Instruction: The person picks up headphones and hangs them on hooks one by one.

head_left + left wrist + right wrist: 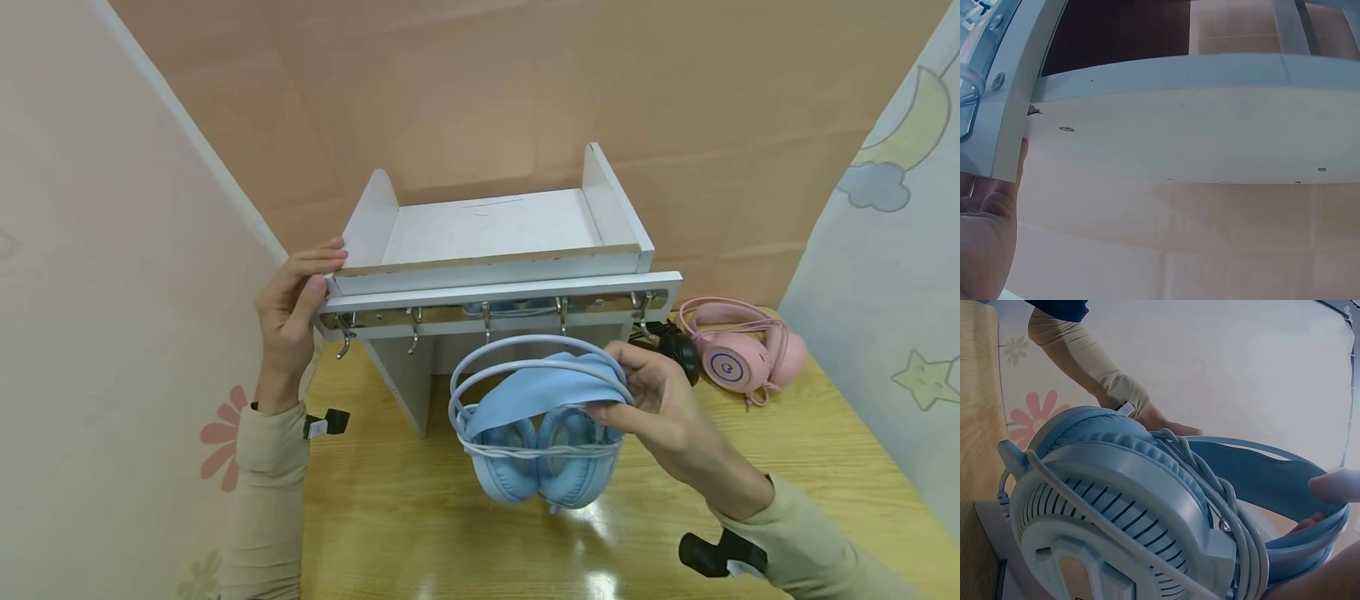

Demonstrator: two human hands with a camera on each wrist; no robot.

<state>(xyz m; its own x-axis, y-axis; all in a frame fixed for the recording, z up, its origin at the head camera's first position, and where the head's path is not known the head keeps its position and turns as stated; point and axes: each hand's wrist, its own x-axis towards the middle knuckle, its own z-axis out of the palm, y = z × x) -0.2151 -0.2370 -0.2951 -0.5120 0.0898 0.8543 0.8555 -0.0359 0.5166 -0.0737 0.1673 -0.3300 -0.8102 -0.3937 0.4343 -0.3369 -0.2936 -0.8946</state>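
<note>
Light-blue headphones [525,396] hang in front of a white wooden shelf [487,225], earcups down and headband up, with their cable wound around them. My right hand [667,417] pinches the headband at its right side; in the right wrist view the thumb [1335,486] lies at the blue band [1260,475]. Along the shelf's front runs a white board [502,287] with a metal strip and several hooks [414,329], none carrying anything. My left hand [288,312] grips the shelf's left front corner, fingers on top and thumb toward the front.
Pink headphones [738,358] lie on the wooden table [375,517] at the right, beside a black object [675,346] partly hidden by my right hand. Patterned wall panels [135,250] flank the table, and a brown backing [487,92] stands behind the shelf.
</note>
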